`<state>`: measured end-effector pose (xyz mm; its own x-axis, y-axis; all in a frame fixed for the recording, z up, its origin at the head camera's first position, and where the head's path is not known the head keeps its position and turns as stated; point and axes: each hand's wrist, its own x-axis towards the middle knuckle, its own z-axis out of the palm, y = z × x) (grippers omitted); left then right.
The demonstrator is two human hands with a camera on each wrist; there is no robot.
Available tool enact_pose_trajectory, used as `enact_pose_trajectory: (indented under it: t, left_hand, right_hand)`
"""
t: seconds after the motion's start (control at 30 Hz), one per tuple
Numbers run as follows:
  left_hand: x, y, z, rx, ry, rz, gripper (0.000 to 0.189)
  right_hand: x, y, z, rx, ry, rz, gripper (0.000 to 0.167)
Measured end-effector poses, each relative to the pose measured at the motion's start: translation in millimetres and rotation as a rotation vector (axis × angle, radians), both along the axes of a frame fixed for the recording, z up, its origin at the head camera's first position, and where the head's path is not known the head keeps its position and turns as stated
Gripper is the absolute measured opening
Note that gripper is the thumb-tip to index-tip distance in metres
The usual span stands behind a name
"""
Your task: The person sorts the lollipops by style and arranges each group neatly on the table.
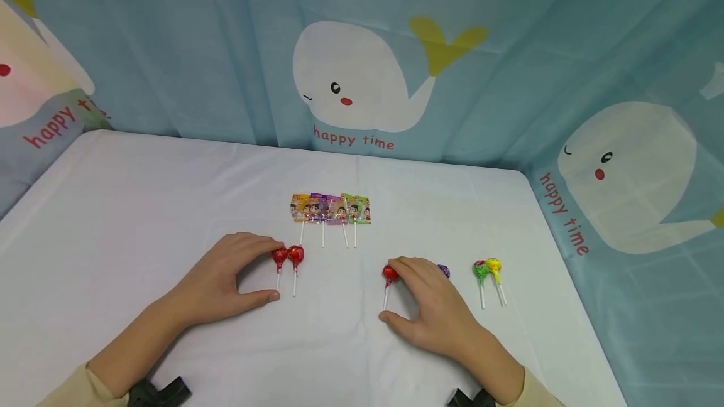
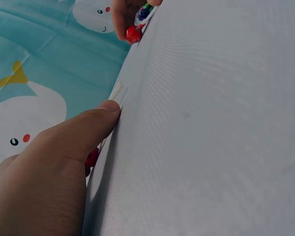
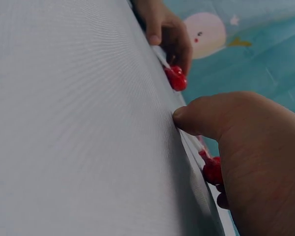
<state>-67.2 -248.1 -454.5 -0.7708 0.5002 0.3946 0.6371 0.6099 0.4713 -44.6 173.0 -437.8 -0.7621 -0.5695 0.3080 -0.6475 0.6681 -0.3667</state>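
Two red lollipops lie side by side on the white table. My left hand (image 1: 217, 281) spans the nearer red lollipop (image 1: 279, 256) lengthwise, fingertips at its head and thumb by the stick's lower end. Just right of it is the second red lollipop (image 1: 296, 255). My right hand (image 1: 432, 306) holds another red lollipop (image 1: 390, 273) the same way, index finger at the head and thumb at the stick's end. A purple lollipop (image 1: 444, 271) pokes out behind the right hand, its stick hidden. In the right wrist view, the right thumb (image 3: 201, 115) is close over the cloth.
A row of flat-wrapped lollipops (image 1: 330, 209) lies farther back. To the right are a green lollipop (image 1: 481, 269) and a yellow lollipop (image 1: 494, 266), heads together. A blue whale-print curtain (image 1: 226, 68) stands behind the white table (image 1: 141, 206) and along its right side.
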Motion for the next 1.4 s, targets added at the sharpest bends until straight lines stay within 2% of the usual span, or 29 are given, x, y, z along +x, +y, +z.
enact_pose_trajectory:
  t: [0.47, 0.8, 1.4]
  left_hand:
    - [-0.2, -0.2, -0.3, -0.013, 0.001, 0.002, 0.085]
    - [0.3, 0.8, 1.3, -0.015, -0.007, 0.008, 0.085]
    - [0.1, 1.2, 1.8, -0.016, -0.004, 0.014, 0.083]
  right_hand:
    - [-3.9, -1, -0.4, -0.011, 0.050, 0.038, 0.080]
    - [-12.3, -3, -4.8, -0.068, 0.123, 0.089, 0.080]
    - [-24.5, -20, -2.6, -0.118, 0.148, 0.117, 0.078]
